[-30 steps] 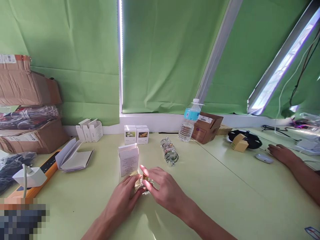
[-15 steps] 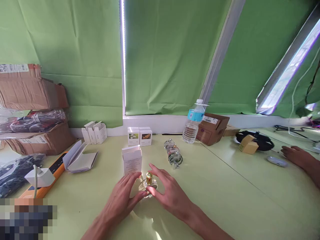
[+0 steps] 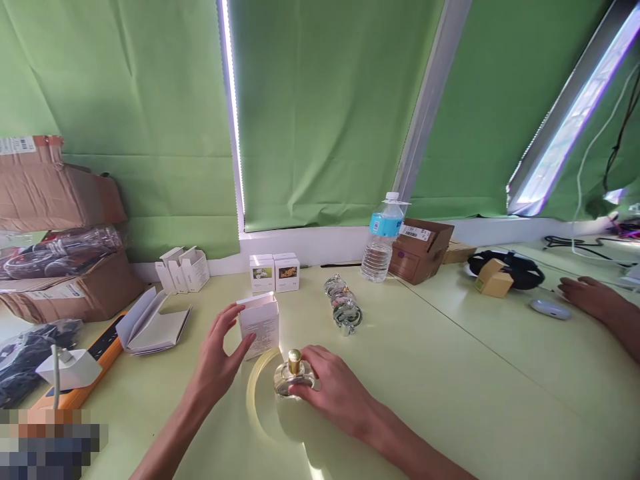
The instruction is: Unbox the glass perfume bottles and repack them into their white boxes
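A round clear glass perfume bottle (image 3: 283, 381) with a gold cap stands upright on the pale green table (image 3: 450, 400). My right hand (image 3: 333, 387) grips it from the right, thumb at the front and fingers behind. To the bottle's back left is an upright white carton (image 3: 261, 327) with small print, its top apparently open. My left hand (image 3: 223, 347) is at the carton's left side, fingers and thumb apart. Its thumb overlaps the carton's front, and its fingertips are by the top left corner; whether they touch I cannot tell.
Two small white boxes (image 3: 275, 275), a bundle of clear glass pieces (image 3: 344, 303), a water bottle (image 3: 377, 257) and a brown box (image 3: 423, 250) stand behind. Left are folded white card (image 3: 157, 327) and an orange power strip (image 3: 75, 400). Another person's hand (image 3: 590, 297) rests near a mouse (image 3: 550, 309).
My left hand has left the perfume bottle and moved up and left to the white carton. My right hand has stayed at the bottle, now gripping its right side. The view has shifted slightly.
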Tool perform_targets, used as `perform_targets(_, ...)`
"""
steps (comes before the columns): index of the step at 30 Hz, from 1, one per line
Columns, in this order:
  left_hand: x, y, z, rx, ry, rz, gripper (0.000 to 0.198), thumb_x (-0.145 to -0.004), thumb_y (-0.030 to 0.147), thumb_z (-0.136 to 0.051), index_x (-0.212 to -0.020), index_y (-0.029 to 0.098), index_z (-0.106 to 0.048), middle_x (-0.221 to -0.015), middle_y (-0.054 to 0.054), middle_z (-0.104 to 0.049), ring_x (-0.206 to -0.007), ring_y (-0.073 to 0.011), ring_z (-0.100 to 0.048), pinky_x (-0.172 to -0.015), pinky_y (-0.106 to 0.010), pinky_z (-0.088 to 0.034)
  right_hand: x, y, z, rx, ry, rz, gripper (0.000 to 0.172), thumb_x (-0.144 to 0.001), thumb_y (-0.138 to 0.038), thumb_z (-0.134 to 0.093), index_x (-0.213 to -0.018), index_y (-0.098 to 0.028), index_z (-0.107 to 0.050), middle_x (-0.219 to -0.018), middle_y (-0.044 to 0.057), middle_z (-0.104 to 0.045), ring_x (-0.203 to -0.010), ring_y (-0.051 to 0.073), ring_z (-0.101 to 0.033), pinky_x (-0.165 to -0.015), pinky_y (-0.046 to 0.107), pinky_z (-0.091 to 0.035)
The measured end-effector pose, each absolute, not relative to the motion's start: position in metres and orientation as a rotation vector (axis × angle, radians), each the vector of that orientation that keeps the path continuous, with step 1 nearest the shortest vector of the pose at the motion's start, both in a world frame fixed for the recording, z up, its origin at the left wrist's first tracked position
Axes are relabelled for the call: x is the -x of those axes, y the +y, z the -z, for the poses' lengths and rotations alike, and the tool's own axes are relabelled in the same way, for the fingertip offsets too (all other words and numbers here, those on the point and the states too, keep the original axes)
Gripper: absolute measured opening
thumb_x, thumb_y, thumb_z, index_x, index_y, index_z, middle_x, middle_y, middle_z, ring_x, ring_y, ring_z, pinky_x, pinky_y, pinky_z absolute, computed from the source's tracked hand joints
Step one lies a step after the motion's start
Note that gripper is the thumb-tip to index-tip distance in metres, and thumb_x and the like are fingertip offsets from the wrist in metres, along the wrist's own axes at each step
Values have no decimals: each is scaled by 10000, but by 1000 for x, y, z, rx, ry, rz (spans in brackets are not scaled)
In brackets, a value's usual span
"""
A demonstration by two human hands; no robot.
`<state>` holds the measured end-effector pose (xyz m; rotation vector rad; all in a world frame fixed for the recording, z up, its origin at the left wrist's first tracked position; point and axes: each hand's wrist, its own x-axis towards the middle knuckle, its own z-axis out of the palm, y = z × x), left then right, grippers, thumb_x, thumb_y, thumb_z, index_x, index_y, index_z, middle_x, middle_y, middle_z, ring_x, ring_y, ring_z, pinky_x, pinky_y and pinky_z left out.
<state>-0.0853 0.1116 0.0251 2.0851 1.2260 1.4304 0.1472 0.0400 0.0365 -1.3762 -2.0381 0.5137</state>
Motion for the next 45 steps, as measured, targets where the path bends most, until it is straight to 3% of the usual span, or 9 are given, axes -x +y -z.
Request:
perform_targets(5, 82, 102, -25, -2236, 1258, -1468, 228, -926, 295, -558, -1149, 270, -598, -1262, -67, -574, -974, -193, -664, -828, -357, -580, -148, 35, -36, 1232, -2123, -397, 215, -814, -223, -710, -972, -224, -565, -936, 6, -654, -864, 185, -598, -736, 290, -454)
perform_targets(9, 79, 91, -22, -2535, 1199, -1480, 181, -922, 196, -548, -1045, 273, -656, -1316, -67, -541, -991, -194, -656, -737, -297, -576, -151, 28, -47, 979, -2099, -300, 268, -862, -237, -672, -1098, -231, -544, -1024, 35, -654, -954, 190, -601, -815, 304, -488)
perform_targets(13, 73, 79, -20, -2749, 1108, -1422, 274, -910, 104, -503, -1056, 277, -657, -1353, -80, -527, -1049, -201, -643, -791, -315, -570, -157, 21, -64, 751, -2028, -191, 334, -887, -199, -636, -1195, -228, -510, -1109, 61, -644, -1034, 189, -601, -901, 319, -493)
perform_targets(19, 64, 65, -19, -2867, 968, -1323, 290, -887, 36, -466, -945, 243, -662, -1380, -106, -514, -1104, -223, -617, -764, -297, -550, -165, 23, -67, 762, -1970, -133, 373, -877, -168, -646, -1220, -227, -513, -1121, 70, -641, -1073, 199, -599, -932, 333, -500)
perform_targets(25, 63, 62, -17, -2811, 923, -1314, 330, -896, 53, -512, -1137, 259, -603, -1373, -110, -520, -1167, -203, -594, -907, -292, -525, -173, 29, -57, 841, -1986, 24, 363, -882, -146, -626, -1226, -223, -538, -1153, 91, -605, -1056, 203, -599, -895, 334, -517)
perform_targets(30, 63, 61, -16, -2696, 959, -1318, 431, -910, 126, -537, -1316, 231, -442, -1236, -102, -627, -1134, -187, -620, -948, -305, -525, -174, 30, -59, 851, -2046, 93, 346, -882, -158, -626, -1216, -195, -541, -1130, 90, -620, -1028, 200, -602, -882, 330, -521)
perform_targets(36, 62, 62, -10, -2703, 966, -1302, 479, -912, 126, -522, -1363, 244, -415, -1189, -78, -659, -1122, -194, -631, -958, -325, -531, -171, 28, -63, 888, -2215, 60, 385, -880, -139, -602, -1252, -182, -513, -1111, 80, -645, -992, 209, -591, -876, 358, -517)
perform_targets(41, 63, 62, -8, -2698, 944, -1313, 475, -914, 126, -530, -1363, 246, -432, -1201, -76, -658, -1134, -194, -627, -966, -322, -530, -170, 26, -64, 898, -2252, -13, 229, -902, -133, -532, -1120, -201, -556, -1034, 59, -654, -970, 197, -599, -848, 338, -520)
perform_targets(45, 64, 62, -8, -2708, 880, -1313, 504, -912, 102, -528, -1384, 231, -409, -1210, -86, -654, -1157, -193, -613, -968, -314, -529, -169, 26, -61, 929, -2261, -26, 250, -884, -123, -536, -1123, -193, -565, -1073, 75, -630, -987, 207, -579, -850, 346, -518)
